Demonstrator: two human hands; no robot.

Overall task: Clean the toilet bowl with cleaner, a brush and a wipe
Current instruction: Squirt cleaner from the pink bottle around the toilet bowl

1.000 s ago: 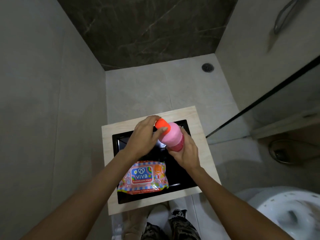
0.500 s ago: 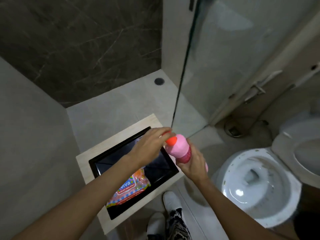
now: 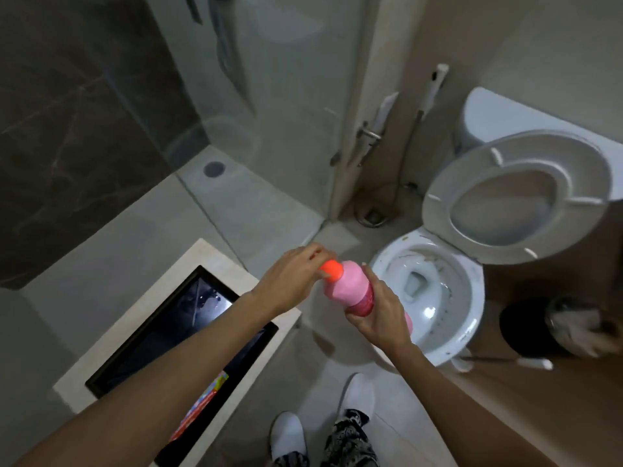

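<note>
A pink cleaner bottle [image 3: 350,288] with an orange cap [image 3: 332,270] is held tilted in front of me, just left of the toilet bowl [image 3: 467,308]. My right hand [image 3: 379,316] grips the bottle's body from below. My left hand [image 3: 293,281] has its fingers curled round the orange cap. The bowl stands open, seat and lid [image 3: 519,197] raised, with dark streaks on its inner wall. A colourful pack of wipes [image 3: 202,404] lies in the black tray [image 3: 141,352], mostly hidden by my left forearm. A white brush handle [image 3: 526,362] lies on the floor by the bowl's base.
The black tray sits on a pale low stand [image 3: 215,261] at lower left. A glass shower screen [image 3: 256,106] rises behind it. A black bin [image 3: 529,326] stands right of the bowl. A hose sprayer [image 3: 435,85] hangs on the wall. My white shoes [image 3: 290,436] are below.
The view has swung right from the tray to the toilet bowl. Both hands carried the bottle along, off the tray and towards the bowl, with the left hand still on the cap.
</note>
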